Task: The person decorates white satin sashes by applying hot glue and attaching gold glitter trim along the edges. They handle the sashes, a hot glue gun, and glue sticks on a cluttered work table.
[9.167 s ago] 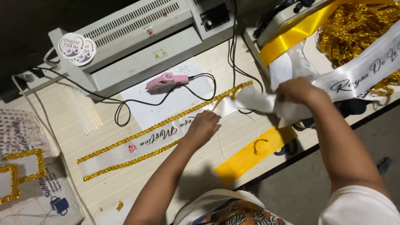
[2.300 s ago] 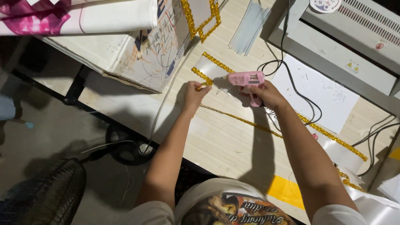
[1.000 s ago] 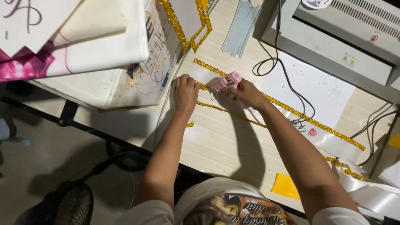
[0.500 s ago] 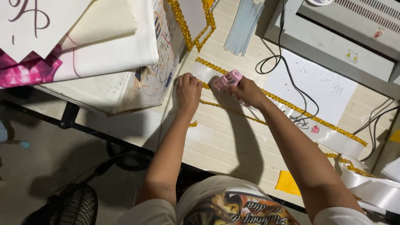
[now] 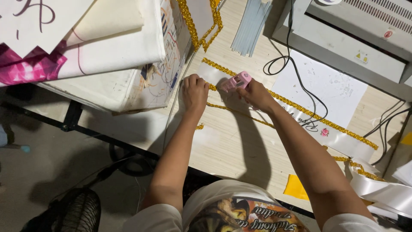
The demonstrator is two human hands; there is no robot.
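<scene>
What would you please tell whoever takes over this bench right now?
Left hand presses flat on the sash end. Right hand has its grip on the pink glue gun, nozzle at that end. Gold trim lies along the far edge; near-edge trim runs up to the hands. Sash lies flat on the table. Whether the end is glued cannot be seen.

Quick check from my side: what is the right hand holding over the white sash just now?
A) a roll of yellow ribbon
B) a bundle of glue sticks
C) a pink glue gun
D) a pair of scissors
C: the right hand grips a pink glue gun with its tip at the gold trim of the white sash, while the left hand presses the sash end flat.
</scene>
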